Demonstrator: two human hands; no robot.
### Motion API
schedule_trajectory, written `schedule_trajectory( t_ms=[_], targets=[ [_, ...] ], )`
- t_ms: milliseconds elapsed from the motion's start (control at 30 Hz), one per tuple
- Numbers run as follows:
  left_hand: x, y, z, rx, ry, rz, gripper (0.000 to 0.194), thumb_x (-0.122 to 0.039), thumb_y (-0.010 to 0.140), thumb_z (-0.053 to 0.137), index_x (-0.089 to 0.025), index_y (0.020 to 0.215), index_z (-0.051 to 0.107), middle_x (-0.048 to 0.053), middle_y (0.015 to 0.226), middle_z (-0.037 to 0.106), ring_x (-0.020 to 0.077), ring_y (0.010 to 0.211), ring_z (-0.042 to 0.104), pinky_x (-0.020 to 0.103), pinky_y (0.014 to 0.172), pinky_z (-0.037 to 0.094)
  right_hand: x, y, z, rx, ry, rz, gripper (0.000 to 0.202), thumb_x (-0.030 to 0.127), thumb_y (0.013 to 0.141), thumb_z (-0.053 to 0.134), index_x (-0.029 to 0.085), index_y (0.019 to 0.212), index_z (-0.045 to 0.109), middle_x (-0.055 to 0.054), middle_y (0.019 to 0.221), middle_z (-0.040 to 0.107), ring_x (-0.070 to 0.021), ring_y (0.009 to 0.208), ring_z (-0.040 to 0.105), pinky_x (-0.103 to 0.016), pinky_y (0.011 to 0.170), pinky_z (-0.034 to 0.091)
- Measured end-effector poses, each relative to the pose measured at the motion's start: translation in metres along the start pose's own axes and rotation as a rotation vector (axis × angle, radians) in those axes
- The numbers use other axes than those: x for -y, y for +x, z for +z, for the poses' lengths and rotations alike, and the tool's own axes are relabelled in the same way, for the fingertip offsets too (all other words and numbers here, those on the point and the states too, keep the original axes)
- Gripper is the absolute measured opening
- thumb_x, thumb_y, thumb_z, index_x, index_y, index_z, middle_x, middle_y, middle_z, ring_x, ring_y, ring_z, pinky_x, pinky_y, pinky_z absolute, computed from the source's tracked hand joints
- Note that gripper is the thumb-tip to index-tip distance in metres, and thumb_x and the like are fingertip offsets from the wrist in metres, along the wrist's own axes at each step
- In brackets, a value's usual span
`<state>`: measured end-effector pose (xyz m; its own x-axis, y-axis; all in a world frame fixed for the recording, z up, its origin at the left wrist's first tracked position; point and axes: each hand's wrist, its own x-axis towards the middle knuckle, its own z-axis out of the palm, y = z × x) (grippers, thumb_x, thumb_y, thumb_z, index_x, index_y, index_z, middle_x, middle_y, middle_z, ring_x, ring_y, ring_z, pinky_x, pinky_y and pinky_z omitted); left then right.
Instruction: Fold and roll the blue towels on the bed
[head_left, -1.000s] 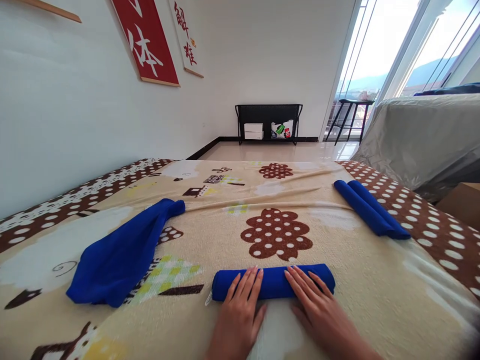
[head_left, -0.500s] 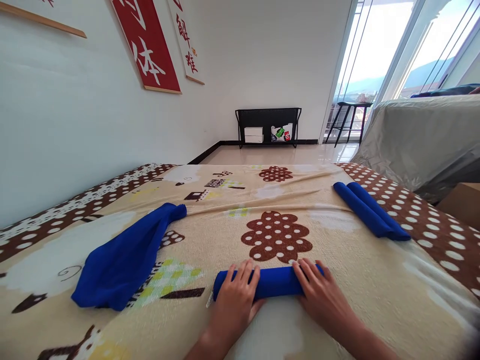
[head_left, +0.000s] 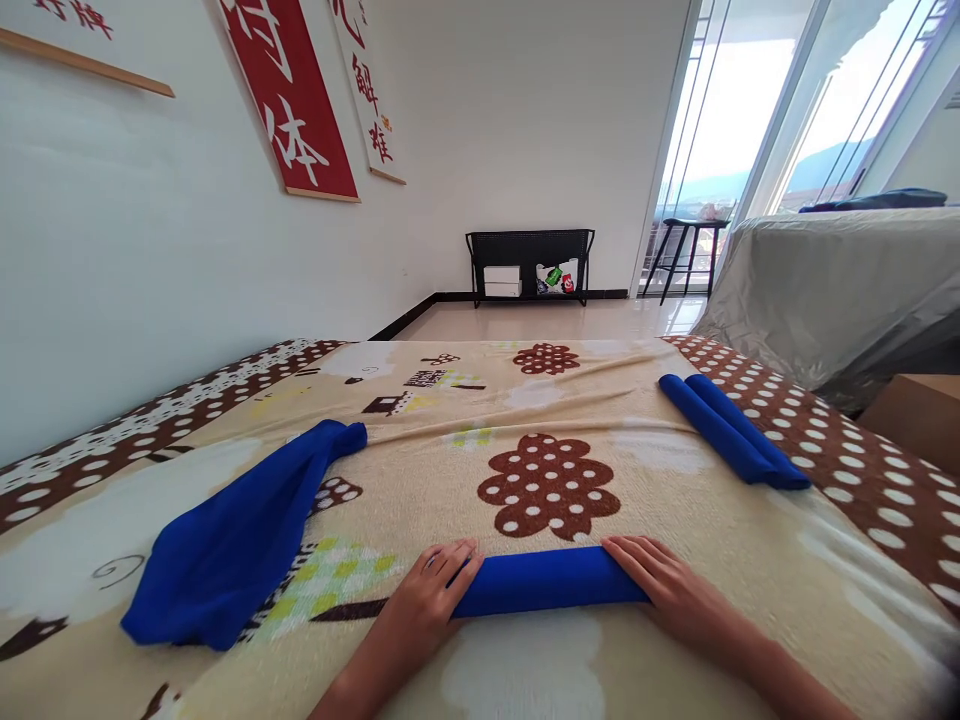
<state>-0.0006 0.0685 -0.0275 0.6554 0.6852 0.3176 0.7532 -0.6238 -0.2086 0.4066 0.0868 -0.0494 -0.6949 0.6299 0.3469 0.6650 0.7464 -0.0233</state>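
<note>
A rolled blue cloth (head_left: pixel 547 582) lies crosswise on the patterned blanket (head_left: pixel 525 650), close in front of me. My left hand (head_left: pixel 439 585) is wrapped over its left end and my right hand (head_left: pixel 652 570) over its right end, fingers bent across the top. The roll's two ends are hidden under my hands. To the left a loose, crumpled blue cloth (head_left: pixel 232 550) is spread out, narrowing toward its far end. Two blue rolls (head_left: pixel 731 432) rest side by side at the right, touching nothing but the blanket and each other.
Beyond the bed stands a black rack (head_left: pixel 530 266) against the wall. On the right are a plastic-covered piece of furniture (head_left: pixel 847 280), a cardboard box (head_left: pixel 915 415) and a dark stool (head_left: pixel 684 250). Scrolls hang on the left wall.
My hands have moved apart, from on top of the roll outward to its ends, leaving more of its middle showing. The camera view has tilted up slightly.
</note>
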Motion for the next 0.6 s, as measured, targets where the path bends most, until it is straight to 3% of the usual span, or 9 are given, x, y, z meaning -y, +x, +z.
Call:
schedule_trajectory(
  t_ms=[167, 300, 467, 600],
  targets=[
    [0.000, 0.004, -0.001, 0.004, 0.041, -0.037, 0.043, -0.011, 0.090, 0.054, -0.021, 0.132, 0.053, 0.005, 0.117, 0.067, 0.0221, 0.107, 0.061, 0.038, 0.099, 0.040, -0.002, 0.008, -0.013, 0.011, 0.119, 0.092, 0.059, 0.009, 0.092, 0.049, 0.026, 0.148, 0.040, -0.007, 0.125, 0.065, -0.0187, 0.113, 0.062, -0.033, 0.098, 0.052],
    [0.002, 0.005, -0.005, 0.010, -0.010, -0.062, 0.053, -0.011, 0.091, 0.053, -0.023, 0.142, 0.043, 0.007, 0.123, 0.065, 0.0218, 0.109, 0.060, 0.036, 0.097, 0.043, -0.003, 0.016, -0.045, 0.109, 0.280, 0.209, 0.050, 0.031, 0.098, 0.050, 0.032, 0.147, 0.042, -0.004, 0.128, 0.064, -0.0184, 0.115, 0.062, -0.032, 0.098, 0.052],
    [-0.008, 0.009, -0.022, -0.002, -0.235, -0.090, 0.058, -0.009, 0.091, 0.051, -0.027, 0.145, 0.040, 0.004, 0.124, 0.067, 0.0191, 0.107, 0.063, 0.035, 0.095, 0.048, -0.004, 0.043, -0.125, 0.141, 0.442, 0.205, 0.041, 0.044, 0.099, 0.048, 0.037, 0.139, 0.052, -0.003, 0.129, 0.063, -0.0198, 0.116, 0.061, -0.035, 0.100, 0.049],
    [-0.042, 0.020, -0.033, 0.050, -0.471, -0.201, 0.054, -0.006, 0.085, 0.054, -0.026, 0.135, 0.049, 0.001, 0.128, 0.066, 0.0175, 0.112, 0.061, 0.032, 0.099, 0.049, 0.007, 0.080, -0.200, 0.068, 0.499, 0.084, 0.026, 0.042, 0.096, 0.055, 0.034, 0.115, 0.070, -0.001, 0.117, 0.066, -0.0153, 0.101, 0.064, -0.029, 0.092, 0.051]
  ],
)
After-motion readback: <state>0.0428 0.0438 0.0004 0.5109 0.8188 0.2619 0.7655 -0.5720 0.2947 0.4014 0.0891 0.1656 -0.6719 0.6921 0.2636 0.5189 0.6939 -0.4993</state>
